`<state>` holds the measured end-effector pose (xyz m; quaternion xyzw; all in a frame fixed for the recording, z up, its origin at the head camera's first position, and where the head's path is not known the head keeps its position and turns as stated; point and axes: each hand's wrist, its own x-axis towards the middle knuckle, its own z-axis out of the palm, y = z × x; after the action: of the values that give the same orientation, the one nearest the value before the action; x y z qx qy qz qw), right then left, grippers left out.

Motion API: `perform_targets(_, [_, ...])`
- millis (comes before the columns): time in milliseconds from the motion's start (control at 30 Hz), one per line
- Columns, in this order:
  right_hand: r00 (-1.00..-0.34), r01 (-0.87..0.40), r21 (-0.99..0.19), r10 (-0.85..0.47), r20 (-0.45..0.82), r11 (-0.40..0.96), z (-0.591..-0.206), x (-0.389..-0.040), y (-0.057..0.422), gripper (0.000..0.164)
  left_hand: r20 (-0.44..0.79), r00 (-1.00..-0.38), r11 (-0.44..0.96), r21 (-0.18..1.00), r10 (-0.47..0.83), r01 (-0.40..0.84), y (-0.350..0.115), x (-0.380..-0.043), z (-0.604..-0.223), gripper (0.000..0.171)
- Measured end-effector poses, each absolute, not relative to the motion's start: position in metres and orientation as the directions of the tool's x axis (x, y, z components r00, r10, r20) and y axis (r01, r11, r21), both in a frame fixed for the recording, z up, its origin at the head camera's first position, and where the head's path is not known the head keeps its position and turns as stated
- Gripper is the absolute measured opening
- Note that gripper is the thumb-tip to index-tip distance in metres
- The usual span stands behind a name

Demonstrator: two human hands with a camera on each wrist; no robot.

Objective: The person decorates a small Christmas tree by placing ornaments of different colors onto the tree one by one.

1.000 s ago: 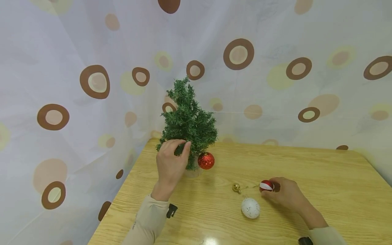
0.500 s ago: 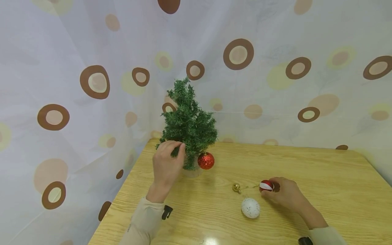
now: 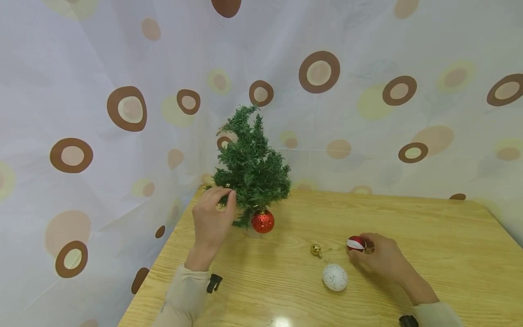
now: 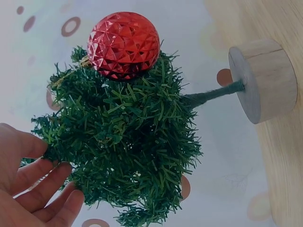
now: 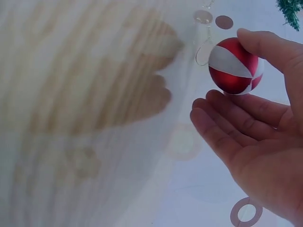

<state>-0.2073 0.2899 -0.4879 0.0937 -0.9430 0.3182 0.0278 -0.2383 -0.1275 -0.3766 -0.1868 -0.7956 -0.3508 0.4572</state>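
Note:
A small green artificial Christmas tree (image 3: 255, 170) stands on a round wooden base (image 4: 267, 80). From its lower front hangs a faceted red bauble (image 3: 263, 221). My left hand (image 3: 213, 215) is at the tree's lower left side, pinching a branch tip between thumb and fingers, as the left wrist view shows close up. On the right, my right hand (image 3: 382, 256) holds a red-and-white bauble (image 5: 234, 66) between thumb and fingers, low over the table. A gold bauble (image 3: 316, 250) and a speckled white bauble (image 3: 335, 277) lie left of that hand.
The wooden table (image 3: 429, 227) meets a curtain (image 3: 363, 118) patterned with brown and yellow circles at its back and left. A thin hanging loop (image 5: 202, 56) trails from the red-and-white bauble.
My left hand has moved left with the branch. The tree has turned, its top leaning differently, and its red bauble has shifted left and slightly down. My right hand has barely moved.

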Motion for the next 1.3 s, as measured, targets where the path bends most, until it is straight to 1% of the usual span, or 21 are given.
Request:
perform_targets(433, [-0.959, -0.272, -0.572, -0.168, 0.229, 0.774, -0.471, -0.206, 0.285, 0.050, 0.867, -0.495, 0.678, 0.396, -0.054, 0.620, -0.140, -0.241, -0.376, 0.009])
perform_targets(633, [-0.934, -0.331, -0.539, -0.186, 0.306, 0.775, -0.458, -0.204, 0.277, 0.046, 0.847, -0.525, 0.677, 0.431, -0.076, 0.597, -0.147, -0.242, -0.375, 0.010])
perform_targets(933, [-0.871, -0.424, -0.461, -0.212, 0.443, 0.780, -0.443, -0.201, 0.264, 0.037, 0.820, -0.554, 0.677, 0.489, -0.143, 0.549, -0.159, -0.248, -0.374, 0.013])
perform_targets(1167, [-0.860, -0.426, -0.460, -0.191, 0.473, 0.779, -0.439, -0.198, 0.260, 0.037, 0.809, -0.560, 0.685, 0.510, -0.177, 0.520, -0.168, -0.258, -0.373, 0.016])
perform_targets(1300, [-0.852, -0.436, -0.463, -0.188, 0.489, 0.772, -0.438, -0.196, 0.258, 0.038, 0.788, -0.585, 0.688, 0.534, -0.193, 0.492, -0.173, -0.261, -0.371, 0.017])
